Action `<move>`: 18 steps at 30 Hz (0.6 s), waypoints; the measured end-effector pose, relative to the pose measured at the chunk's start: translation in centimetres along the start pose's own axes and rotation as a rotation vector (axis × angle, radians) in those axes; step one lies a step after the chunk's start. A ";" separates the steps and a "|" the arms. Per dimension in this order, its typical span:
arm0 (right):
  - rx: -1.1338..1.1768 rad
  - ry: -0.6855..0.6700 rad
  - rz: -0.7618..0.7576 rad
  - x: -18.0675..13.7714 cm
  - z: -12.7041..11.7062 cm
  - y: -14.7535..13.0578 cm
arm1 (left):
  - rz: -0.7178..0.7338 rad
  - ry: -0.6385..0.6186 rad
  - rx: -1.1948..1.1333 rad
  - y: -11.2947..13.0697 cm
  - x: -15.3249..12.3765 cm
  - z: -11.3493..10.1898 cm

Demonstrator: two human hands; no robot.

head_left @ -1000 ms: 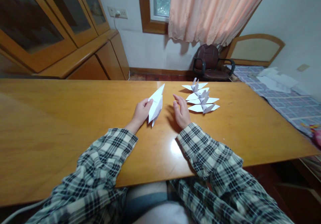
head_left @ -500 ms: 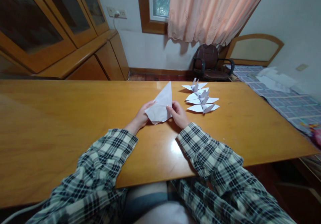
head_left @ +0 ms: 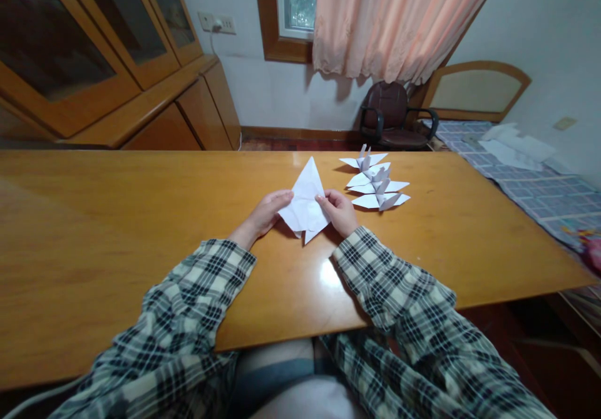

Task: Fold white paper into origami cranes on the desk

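Observation:
A folded white paper (head_left: 307,203), kite-shaped with its point away from me, is held just above the wooden table (head_left: 141,218). My left hand (head_left: 265,213) grips its left edge with closed fingers. My right hand (head_left: 339,211) pinches its right edge. To the right of my right hand lie three finished white paper cranes (head_left: 377,184) in a row on the table.
Wooden cabinets with glass doors (head_left: 94,49) stand at the left. A dark office chair (head_left: 392,115) sits beyond the table under a pink curtain (head_left: 399,18). A bed with a checked cover (head_left: 539,184) and loose white papers lies at the right.
One second ago only my left hand held the paper, edge-on. My right hand has come in and taken its right side, and the paper now faces me, opened wider.

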State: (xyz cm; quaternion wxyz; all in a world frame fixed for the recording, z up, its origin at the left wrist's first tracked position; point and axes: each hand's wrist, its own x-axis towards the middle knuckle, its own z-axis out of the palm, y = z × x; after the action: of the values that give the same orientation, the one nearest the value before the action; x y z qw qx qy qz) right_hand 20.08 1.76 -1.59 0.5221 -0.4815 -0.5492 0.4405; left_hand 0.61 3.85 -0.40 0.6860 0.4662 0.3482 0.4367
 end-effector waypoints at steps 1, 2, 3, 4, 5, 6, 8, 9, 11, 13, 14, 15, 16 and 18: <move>0.001 -0.001 0.004 0.0 -0.1 0.0 | -0.004 -0.005 0.013 -0.1 0.0 0.0; 0.002 -0.001 0.007 0.1 -0.2 0.0 | -0.012 -0.009 0.022 -0.1 0.0 -0.1; 0.000 0.002 0.010 0.1 -0.2 0.0 | -0.016 -0.008 0.031 -0.2 0.0 -0.1; -0.003 0.006 0.013 0.1 -0.3 0.0 | -0.015 -0.002 0.041 -0.3 0.0 -0.1; -0.005 0.009 0.017 0.1 -0.3 0.0 | -0.012 0.006 0.053 -0.4 0.0 -0.1; -0.004 0.013 0.022 0.1 -0.4 0.0 | -0.008 0.011 0.068 -0.5 0.1 -0.2; -0.001 0.021 0.029 0.2 -0.4 0.0 | -0.004 0.011 0.097 -0.7 0.2 -0.3; 0.001 0.023 0.032 0.2 -0.4 0.0 | -0.003 0.006 0.107 -0.9 0.3 -0.4; -0.004 0.029 0.029 0.2 -0.5 0.0 | -0.003 -0.001 0.122 -1.2 0.5 -0.5; -0.035 0.046 0.011 0.3 -0.6 0.0 | 0.000 -0.002 0.132 -1.4 0.7 -0.7; -0.055 0.057 -0.001 0.3 -0.6 0.0 | 0.002 -0.002 0.134 -1.5 0.7 -0.7; -0.073 0.066 -0.011 0.3 -0.6 0.1 | 0.006 -0.004 0.135 -1.5 0.8 -0.7; -0.088 0.073 -0.019 0.3 -0.7 0.1 | 0.010 -0.007 0.136 -1.5 0.8 -0.7; -0.109 0.078 -0.028 0.3 -0.7 0.1 | 0.012 -0.015 0.136 -1.5 0.9 -0.6</move>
State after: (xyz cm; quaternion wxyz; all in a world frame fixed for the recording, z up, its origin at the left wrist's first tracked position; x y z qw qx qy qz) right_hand 20.76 2.09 -1.55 0.5223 -0.5182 -0.5582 0.3836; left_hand 0.84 4.61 -2.03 0.6527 0.5170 0.3691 0.4129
